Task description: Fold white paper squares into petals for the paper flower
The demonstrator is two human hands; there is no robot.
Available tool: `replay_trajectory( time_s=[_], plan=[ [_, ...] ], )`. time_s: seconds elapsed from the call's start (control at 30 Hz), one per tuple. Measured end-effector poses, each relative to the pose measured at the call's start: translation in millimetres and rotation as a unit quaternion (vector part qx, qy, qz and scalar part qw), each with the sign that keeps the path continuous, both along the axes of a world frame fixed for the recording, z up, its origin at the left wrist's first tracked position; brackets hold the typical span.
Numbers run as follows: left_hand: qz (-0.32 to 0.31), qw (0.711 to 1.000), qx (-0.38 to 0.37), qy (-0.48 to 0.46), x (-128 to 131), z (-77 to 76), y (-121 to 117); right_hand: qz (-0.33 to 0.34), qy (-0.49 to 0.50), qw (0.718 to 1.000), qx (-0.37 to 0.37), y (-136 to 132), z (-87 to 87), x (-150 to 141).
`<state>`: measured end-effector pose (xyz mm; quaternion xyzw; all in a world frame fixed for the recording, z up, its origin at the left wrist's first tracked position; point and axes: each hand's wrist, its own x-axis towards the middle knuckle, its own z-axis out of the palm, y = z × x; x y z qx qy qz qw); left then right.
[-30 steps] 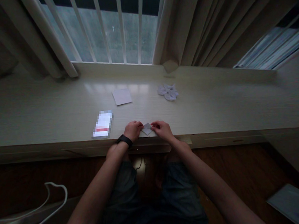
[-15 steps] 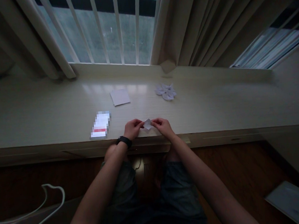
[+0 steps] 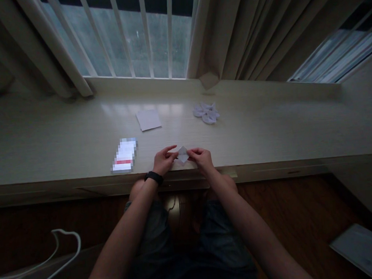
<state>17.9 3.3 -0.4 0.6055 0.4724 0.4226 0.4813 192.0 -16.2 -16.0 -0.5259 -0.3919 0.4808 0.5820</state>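
Note:
Between my two hands is a small piece of folded white paper point(image 3: 183, 155), diamond-shaped, near the front edge of the pale ledge. My left hand point(image 3: 165, 160), with a black band on its wrist, pinches the paper's left side while its index finger stretches out above. The right side of the paper is gripped by the fingertips of my right hand point(image 3: 201, 158). Farther back lie a stack of square white paper point(image 3: 149, 120) and, to its right, several folded white paper pieces point(image 3: 206, 113) grouped like petals.
A phone point(image 3: 124, 155) with a blurred, lit screen lies left of my hands on the ledge point(image 3: 269, 128). Behind it are a barred window point(image 3: 142, 39) and curtains point(image 3: 242, 36). A white curved frame point(image 3: 78, 242) stands at lower left, and a flat pale object point(image 3: 368, 249) rests on the floor at lower right.
My left index finger has lifted off the paper and straightened. More of the folded paper now shows between my hands. The other things on the ledge have stayed put.

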Motion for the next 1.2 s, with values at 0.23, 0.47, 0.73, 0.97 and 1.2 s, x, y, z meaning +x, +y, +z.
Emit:
replay_trajectory(
  time_s=[0.23,0.47,0.73,0.97,1.2],
  plan=[
    [-0.005,0.996,0.039,0.079,6,-9.7,5,0.04,-0.049,0.998,0.02,-5,1.9,2],
    [-0.007,0.999,-0.036,-0.021,8,-9.8,3,0.055,-0.075,0.994,0.051,-5,3.6,-9],
    [0.004,0.998,-0.048,-0.039,7,-9.2,2,0.035,-0.062,0.997,0.03,0,-1.6,-10],
    [0.02,0.998,-0.051,-0.043,8,-5.6,0,0.05,-0.061,0.996,0.029,-2,1.0,-9],
    [0.019,0.996,-0.07,-0.057,7,-0.2,0,0.052,-0.047,0.997,0.027,-3,1.5,-7]
  ],
)
